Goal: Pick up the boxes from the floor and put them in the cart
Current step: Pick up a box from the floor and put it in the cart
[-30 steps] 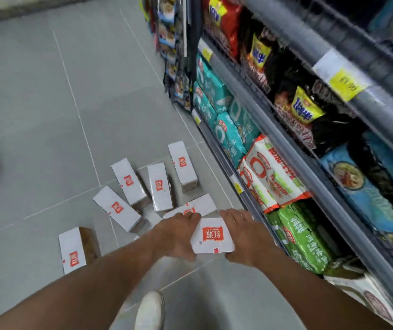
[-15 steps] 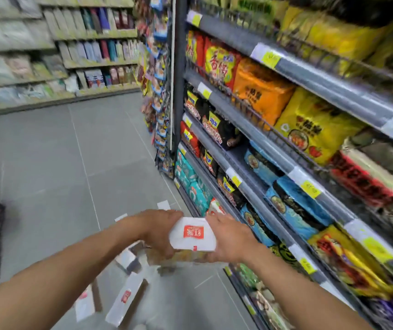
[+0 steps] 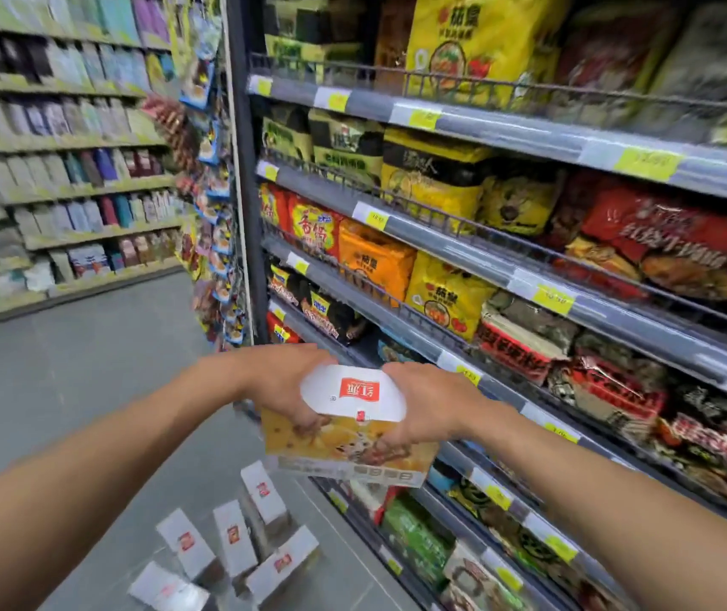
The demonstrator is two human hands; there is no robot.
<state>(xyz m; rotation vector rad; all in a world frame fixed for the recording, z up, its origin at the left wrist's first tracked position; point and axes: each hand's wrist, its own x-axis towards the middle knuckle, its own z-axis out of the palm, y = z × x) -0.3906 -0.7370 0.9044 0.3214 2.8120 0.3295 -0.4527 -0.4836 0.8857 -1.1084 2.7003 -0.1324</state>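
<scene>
The left hand (image 3: 284,390) and right hand (image 3: 430,407) hold one box (image 3: 353,403) up between them, fingers clamped on its ends; other boxes (image 3: 234,540) lie on the floor (image 3: 88,368) below

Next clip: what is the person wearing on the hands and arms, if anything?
Nothing visible. Left hand and right hand are bare: no gloves, rings, watch or bands. Left forearm and right forearm are uncovered to the frame edge; no sleeve shows.
</scene>
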